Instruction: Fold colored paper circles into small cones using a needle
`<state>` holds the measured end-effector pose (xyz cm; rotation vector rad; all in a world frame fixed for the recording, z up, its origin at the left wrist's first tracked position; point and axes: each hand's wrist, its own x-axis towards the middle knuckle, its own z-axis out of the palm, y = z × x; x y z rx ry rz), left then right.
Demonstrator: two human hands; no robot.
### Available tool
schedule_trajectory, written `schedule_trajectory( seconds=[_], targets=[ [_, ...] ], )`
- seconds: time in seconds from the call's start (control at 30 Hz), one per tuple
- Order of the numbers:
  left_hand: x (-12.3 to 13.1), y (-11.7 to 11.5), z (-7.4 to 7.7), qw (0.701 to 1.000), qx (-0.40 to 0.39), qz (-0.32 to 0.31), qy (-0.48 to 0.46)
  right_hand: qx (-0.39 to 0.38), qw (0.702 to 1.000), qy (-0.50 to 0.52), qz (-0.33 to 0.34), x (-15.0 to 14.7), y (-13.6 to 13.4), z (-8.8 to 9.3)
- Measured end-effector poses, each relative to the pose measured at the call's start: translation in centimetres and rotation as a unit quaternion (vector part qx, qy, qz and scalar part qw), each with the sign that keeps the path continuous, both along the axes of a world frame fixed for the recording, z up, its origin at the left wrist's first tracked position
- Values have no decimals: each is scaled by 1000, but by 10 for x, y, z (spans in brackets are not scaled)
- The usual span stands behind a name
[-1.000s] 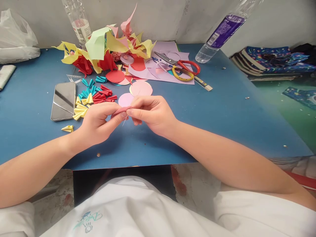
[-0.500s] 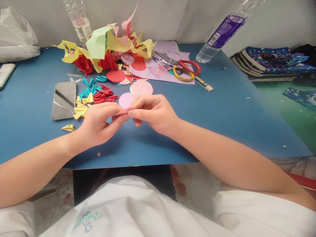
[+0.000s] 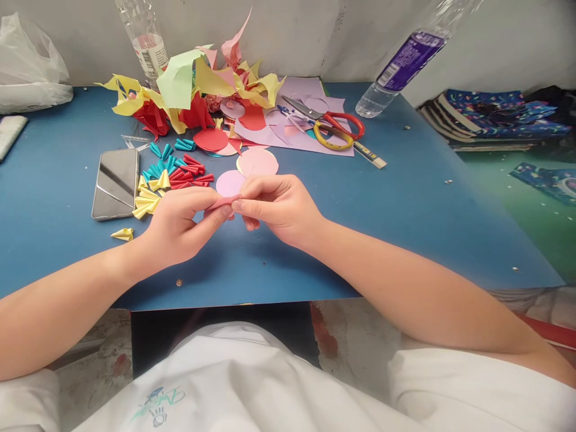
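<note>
A piece of folded pink paper [image 3: 224,202] is pinched between both hands above the blue table. My left hand [image 3: 188,221] grips its left part with thumb and fingers. At its right end, my right hand [image 3: 279,207] pinches it by thumb and forefinger; the fingers hide much of the paper. Just behind the hands lie a lilac paper circle [image 3: 230,183] and a pink paper circle [image 3: 258,162]. Beyond my left hand are several small rolled paper cones: teal [image 3: 162,168], red [image 3: 186,174] and yellow [image 3: 146,201]. A lone yellow cone [image 3: 123,234] lies nearer the front.
A phone [image 3: 116,183] lies left of the cones. Crumpled paper scraps [image 3: 180,78] heap up at the back, beside a clear bottle [image 3: 148,51]. Scissors [image 3: 335,129] and a cutter [image 3: 369,155] rest on lilac sheets. A purple-labelled bottle [image 3: 400,69] stands at the back right.
Both hands stay almost in place, still holding the pink paper, which looks slightly more closed between the fingers. The whole view has shifted a little.
</note>
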<state>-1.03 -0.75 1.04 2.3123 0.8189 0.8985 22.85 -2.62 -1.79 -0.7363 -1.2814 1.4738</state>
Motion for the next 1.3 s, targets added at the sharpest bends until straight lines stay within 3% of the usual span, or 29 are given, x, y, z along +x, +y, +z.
schedule_trajectory(
  seconds=[0.37, 0.67, 0.83, 1.13, 1.3],
  targets=[
    [-1, -3, -4, 996, 87, -2, 1, 0, 1000, 24, 19, -1, 0, 2],
    [1, 5, -8, 998, -53, 5, -28, 3, 1000, -2, -6, -2, 0, 1],
    [1, 6, -12, 991, -119, 46, -30, -1, 1000, -23, -13, -3, 0, 1],
    [6, 1, 4, 983, -177, 55, 0, 18, 999, -31, -10, -1, 1, 5],
    [4, 1, -2, 992, -119, 40, 2, 19, 998, -48, -25, -1, -1, 6]
  ],
)
